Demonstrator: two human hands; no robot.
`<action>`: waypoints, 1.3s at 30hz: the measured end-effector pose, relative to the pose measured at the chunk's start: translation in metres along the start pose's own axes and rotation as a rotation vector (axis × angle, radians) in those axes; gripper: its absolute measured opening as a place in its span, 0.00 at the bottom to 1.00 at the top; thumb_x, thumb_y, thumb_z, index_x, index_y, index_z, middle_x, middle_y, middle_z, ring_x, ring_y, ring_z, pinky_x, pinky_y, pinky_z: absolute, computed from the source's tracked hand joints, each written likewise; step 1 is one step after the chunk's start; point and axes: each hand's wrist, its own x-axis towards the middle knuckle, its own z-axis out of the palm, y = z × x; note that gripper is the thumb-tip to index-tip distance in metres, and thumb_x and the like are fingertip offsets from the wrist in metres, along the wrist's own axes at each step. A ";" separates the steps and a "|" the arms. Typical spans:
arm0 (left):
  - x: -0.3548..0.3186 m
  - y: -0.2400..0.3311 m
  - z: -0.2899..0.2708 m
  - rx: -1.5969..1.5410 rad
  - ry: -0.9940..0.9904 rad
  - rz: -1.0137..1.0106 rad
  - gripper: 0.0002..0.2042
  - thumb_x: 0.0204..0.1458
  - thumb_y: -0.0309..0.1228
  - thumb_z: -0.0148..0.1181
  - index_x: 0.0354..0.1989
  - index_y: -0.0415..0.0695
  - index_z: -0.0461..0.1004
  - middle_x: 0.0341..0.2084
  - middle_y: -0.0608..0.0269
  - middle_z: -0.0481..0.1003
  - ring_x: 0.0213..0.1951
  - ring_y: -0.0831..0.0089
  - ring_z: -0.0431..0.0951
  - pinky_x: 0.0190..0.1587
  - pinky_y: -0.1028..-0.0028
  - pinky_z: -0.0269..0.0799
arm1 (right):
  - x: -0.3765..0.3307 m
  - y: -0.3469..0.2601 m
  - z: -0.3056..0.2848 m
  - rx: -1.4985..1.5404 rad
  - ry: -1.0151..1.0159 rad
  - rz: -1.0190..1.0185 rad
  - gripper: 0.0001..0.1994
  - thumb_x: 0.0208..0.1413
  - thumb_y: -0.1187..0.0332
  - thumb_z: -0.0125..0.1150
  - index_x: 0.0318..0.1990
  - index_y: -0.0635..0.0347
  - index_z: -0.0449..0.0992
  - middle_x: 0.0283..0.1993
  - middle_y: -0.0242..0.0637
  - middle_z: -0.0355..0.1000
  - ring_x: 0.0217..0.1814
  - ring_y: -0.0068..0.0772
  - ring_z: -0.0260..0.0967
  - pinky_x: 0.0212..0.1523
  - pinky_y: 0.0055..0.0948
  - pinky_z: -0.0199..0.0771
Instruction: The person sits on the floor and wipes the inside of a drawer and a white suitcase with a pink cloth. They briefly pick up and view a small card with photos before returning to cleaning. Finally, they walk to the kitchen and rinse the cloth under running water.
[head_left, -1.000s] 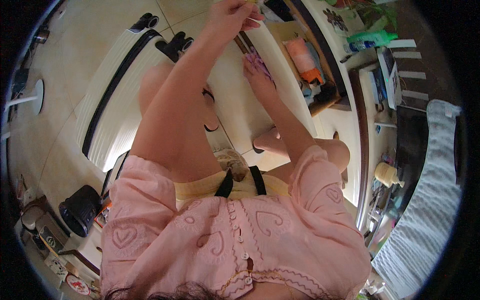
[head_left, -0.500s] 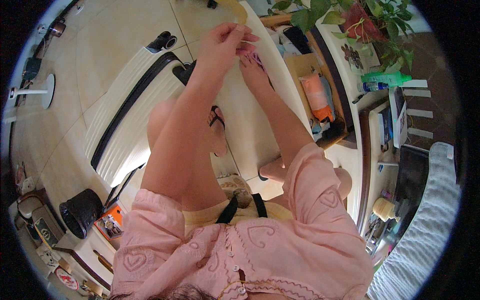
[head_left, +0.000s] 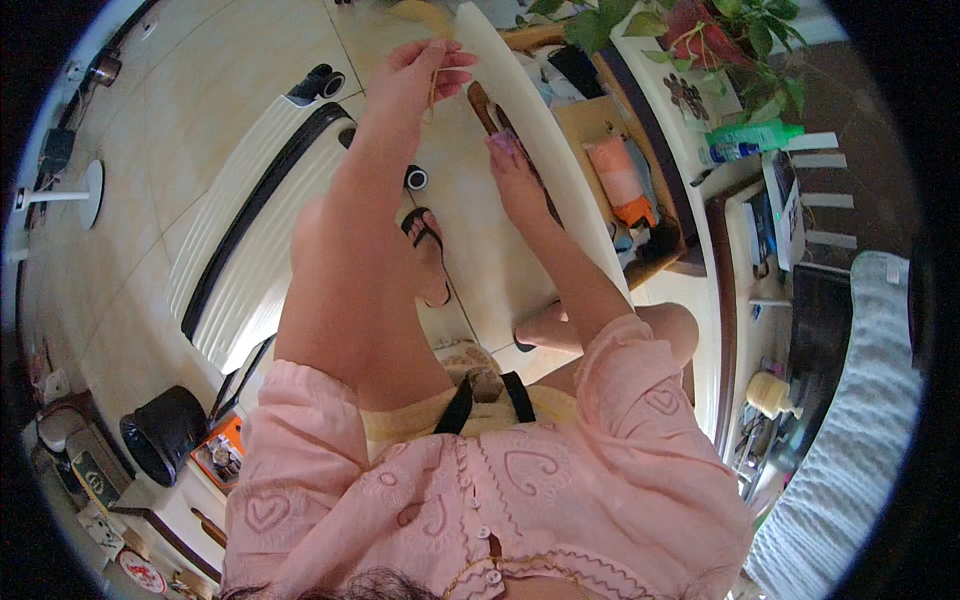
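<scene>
Cream-white and ribbed, the suitcase [head_left: 250,240] lies flat on the tiled floor [head_left: 200,80] and serves as the landmark; just past its wheeled end the left hand [head_left: 420,75] is raised, its fingers pinched shut on a thin yellowish strip [head_left: 434,85] that hangs down from them; to the right of the suitcase, beyond a black-strapped sandal [head_left: 428,250] on a foot, the right hand [head_left: 515,165] is curled about something small and pinkish [head_left: 505,143], though what that thing is cannot be told; this hand rests close against a long white board [head_left: 540,150] that slants away from the suitcase; further right of the board an open wooden box [head_left: 620,190] holds an orange-and-pink roll; near the suitcase's lower corner stands a black bin [head_left: 165,432].
</scene>
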 end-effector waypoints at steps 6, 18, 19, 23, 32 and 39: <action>-0.008 -0.010 0.005 0.050 -0.050 0.006 0.12 0.54 0.32 0.47 0.39 0.36 0.69 0.32 0.56 0.75 0.29 0.75 0.74 0.34 0.80 0.71 | -0.049 -0.014 -0.012 0.417 0.042 0.305 0.24 0.49 0.71 0.44 0.57 0.53 0.58 0.60 0.33 0.54 0.63 0.34 0.47 0.63 0.37 0.44; -0.024 -0.020 0.026 0.067 -0.109 -0.014 0.10 0.54 0.31 0.46 0.36 0.35 0.69 0.30 0.56 0.75 0.26 0.76 0.74 0.30 0.81 0.71 | -0.135 -0.020 -0.018 0.320 0.058 0.309 0.22 0.48 0.72 0.46 0.54 0.58 0.62 0.61 0.32 0.50 0.63 0.40 0.46 0.61 0.39 0.49; -0.024 -0.020 0.025 0.049 -0.114 -0.022 0.10 0.54 0.31 0.46 0.36 0.36 0.69 0.30 0.56 0.75 0.26 0.76 0.74 0.30 0.81 0.71 | -0.137 -0.021 -0.015 0.347 0.067 0.317 0.21 0.47 0.72 0.46 0.53 0.58 0.62 0.61 0.32 0.50 0.63 0.40 0.46 0.61 0.39 0.49; -0.013 -0.017 0.015 -0.023 -0.107 -0.045 0.12 0.54 0.32 0.48 0.39 0.36 0.69 0.33 0.56 0.74 0.29 0.74 0.74 0.34 0.78 0.71 | -0.140 -0.019 -0.011 0.312 -0.049 0.270 0.21 0.46 0.72 0.46 0.52 0.59 0.63 0.61 0.32 0.50 0.64 0.40 0.45 0.61 0.39 0.49; -0.007 0.001 -0.009 -0.096 0.024 -0.038 0.11 0.54 0.32 0.47 0.37 0.36 0.69 0.28 0.58 0.75 0.24 0.77 0.73 0.29 0.81 0.70 | -0.087 -0.011 -0.022 0.087 -0.101 0.057 0.19 0.46 0.72 0.44 0.49 0.59 0.65 0.64 0.30 0.45 0.67 0.41 0.37 0.63 0.40 0.44; -0.003 0.006 -0.016 -0.046 0.035 -0.082 0.12 0.54 0.34 0.48 0.40 0.37 0.69 0.30 0.60 0.74 0.27 0.76 0.72 0.33 0.78 0.69 | 0.027 -0.003 -0.018 0.052 -0.140 -0.080 0.18 0.45 0.73 0.47 0.46 0.61 0.67 0.64 0.31 0.46 0.67 0.43 0.37 0.61 0.39 0.48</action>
